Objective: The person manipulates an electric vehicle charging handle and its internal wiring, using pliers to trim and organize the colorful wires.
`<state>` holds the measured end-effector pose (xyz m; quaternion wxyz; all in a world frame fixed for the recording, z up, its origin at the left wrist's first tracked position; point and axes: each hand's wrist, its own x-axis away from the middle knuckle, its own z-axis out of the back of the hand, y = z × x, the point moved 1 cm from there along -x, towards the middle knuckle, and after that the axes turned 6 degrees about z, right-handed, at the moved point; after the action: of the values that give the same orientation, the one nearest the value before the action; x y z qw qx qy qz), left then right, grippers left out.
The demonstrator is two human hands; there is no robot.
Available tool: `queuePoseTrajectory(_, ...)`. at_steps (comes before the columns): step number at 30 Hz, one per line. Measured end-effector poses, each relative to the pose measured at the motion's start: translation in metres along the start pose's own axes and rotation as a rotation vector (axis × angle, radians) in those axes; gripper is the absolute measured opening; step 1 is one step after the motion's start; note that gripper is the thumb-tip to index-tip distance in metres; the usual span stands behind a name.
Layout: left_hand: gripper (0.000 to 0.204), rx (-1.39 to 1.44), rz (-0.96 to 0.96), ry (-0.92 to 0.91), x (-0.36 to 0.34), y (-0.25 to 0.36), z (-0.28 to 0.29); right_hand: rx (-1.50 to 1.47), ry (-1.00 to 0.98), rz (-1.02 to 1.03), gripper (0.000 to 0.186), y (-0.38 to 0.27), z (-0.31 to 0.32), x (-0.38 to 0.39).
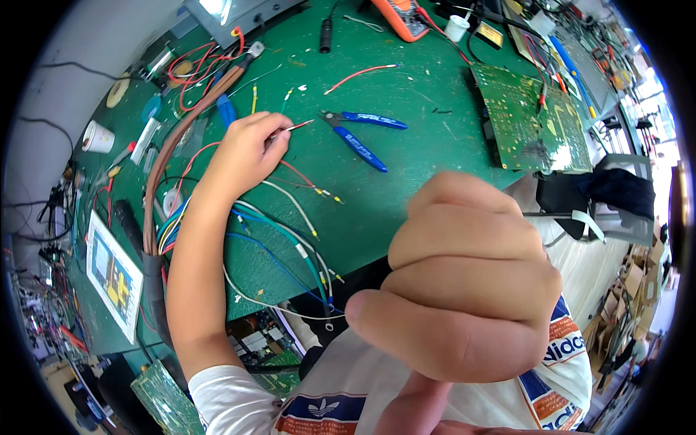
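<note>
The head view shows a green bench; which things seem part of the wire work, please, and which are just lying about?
Likely in use:
thin red wire in the left hand;
blue-handled cutters;
multicoloured wire bundle.

Apparently lying about:
orange multimeter;
large green circuit board;
white cylindrical cup.

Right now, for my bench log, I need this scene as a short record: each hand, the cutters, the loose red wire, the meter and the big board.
Left hand: pinching a thin red wire
Right hand: curled shut, near the camera; contents hidden
Cutters: blue handles spread, lying on the green table
Loose red wire: beyond the cutters
Meter: orange, far side
Circuit board: right side
</note>
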<state>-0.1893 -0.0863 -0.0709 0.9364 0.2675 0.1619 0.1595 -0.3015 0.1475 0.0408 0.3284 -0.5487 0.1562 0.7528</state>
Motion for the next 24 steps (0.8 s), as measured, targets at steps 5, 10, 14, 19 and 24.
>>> queuePoseTrajectory(5, 0.011, 0.011, -0.008, -0.002, 0.003, -0.004, -0.001, -0.081, -0.014, 0.11, 0.027, 0.007, -0.014, -0.016)
queuePoseTrajectory(10, 0.011, 0.028, -0.108, 0.065, 0.002, -0.014, -0.007, 0.032, -0.012, -0.086, 0.024, -0.006, -0.033, -0.015)
queuePoseTrajectory(14, 0.008, -0.004, -0.168, 0.221, 0.007, -0.024, -0.014, 0.042, -0.284, -0.115, 0.017, 0.052, -0.06, -0.059)
queuePoseTrajectory(19, 0.011, -0.019, -0.12, 0.095, 0.006, -0.025, -0.011, -0.241, -0.592, -0.144, 0.015, 0.145, -0.151, -0.116)
queuePoseTrajectory(24, 0.015, -0.072, -0.029, 0.036, 0.006, -0.026, -0.018, -0.16, -0.971, -0.016, 0.019, 0.185, -0.255, -0.122)
